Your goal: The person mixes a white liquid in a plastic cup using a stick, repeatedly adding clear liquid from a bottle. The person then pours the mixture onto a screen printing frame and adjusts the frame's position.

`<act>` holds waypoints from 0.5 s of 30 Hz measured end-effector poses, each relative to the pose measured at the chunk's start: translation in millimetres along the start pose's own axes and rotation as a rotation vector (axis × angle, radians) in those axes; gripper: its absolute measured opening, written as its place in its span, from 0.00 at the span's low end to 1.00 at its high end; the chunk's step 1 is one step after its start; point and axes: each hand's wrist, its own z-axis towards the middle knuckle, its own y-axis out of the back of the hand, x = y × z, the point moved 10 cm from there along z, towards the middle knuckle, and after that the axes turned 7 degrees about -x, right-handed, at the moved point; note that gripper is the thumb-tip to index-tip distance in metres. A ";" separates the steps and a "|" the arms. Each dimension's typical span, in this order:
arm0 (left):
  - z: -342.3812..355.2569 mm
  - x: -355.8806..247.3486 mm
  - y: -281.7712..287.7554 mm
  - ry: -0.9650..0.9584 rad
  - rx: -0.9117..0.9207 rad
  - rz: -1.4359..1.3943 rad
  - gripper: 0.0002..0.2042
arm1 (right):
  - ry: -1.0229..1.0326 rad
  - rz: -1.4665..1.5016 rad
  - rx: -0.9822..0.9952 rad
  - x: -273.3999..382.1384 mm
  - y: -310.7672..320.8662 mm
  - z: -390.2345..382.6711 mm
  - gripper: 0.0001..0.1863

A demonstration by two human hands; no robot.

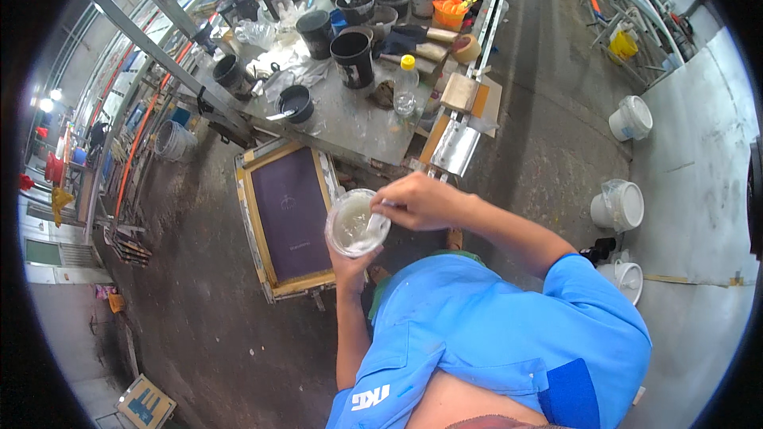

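Note:
A clear plastic cup (350,221) of pale, glossy paste is held from below by my left hand (350,264), fingers wrapped round it. Over the cup's right side, my right hand (405,202) grips a white stirrer (375,222) that dips into the paste; its exact shape is partly hidden. Behind the cup, a purple screen in a yellowish wooden frame (290,210) rests low, tilted beside the worktable (354,131).
The table holds black tubs (350,56), a yellow-capped bottle (405,87), tape rolls and rags. A metal rail with a board (461,91) runs along its right. White buckets (616,205) line the right wall. A metal rack (159,71) stands at left.

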 end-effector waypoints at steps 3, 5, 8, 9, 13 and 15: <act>-7.3 5.8 -5.3 0.032 0.005 0.024 0.53 | 0.101 0.046 -0.077 6.3 -10.1 -3.1 0.08; -12.1 7.1 -7.3 0.055 0.001 0.016 0.53 | 0.109 -0.022 -0.124 4.3 -1.7 0.4 0.09; -12.2 4.9 -8.7 0.036 -0.016 0.013 0.53 | 0.117 -0.128 -0.176 -1.1 17.9 2.8 0.09; -11.0 4.4 -6.3 0.018 -0.028 0.004 0.53 | 0.109 -0.142 -0.169 -2.6 21.9 1.0 0.08; -5.5 0.5 -5.1 0.013 -0.056 -0.048 0.53 | 0.008 -0.024 -0.082 -4.2 18.1 -1.5 0.08; -4.7 4.3 -4.8 0.040 -0.054 -0.080 0.54 | -0.035 0.062 -0.046 -2.5 7.4 -3.7 0.09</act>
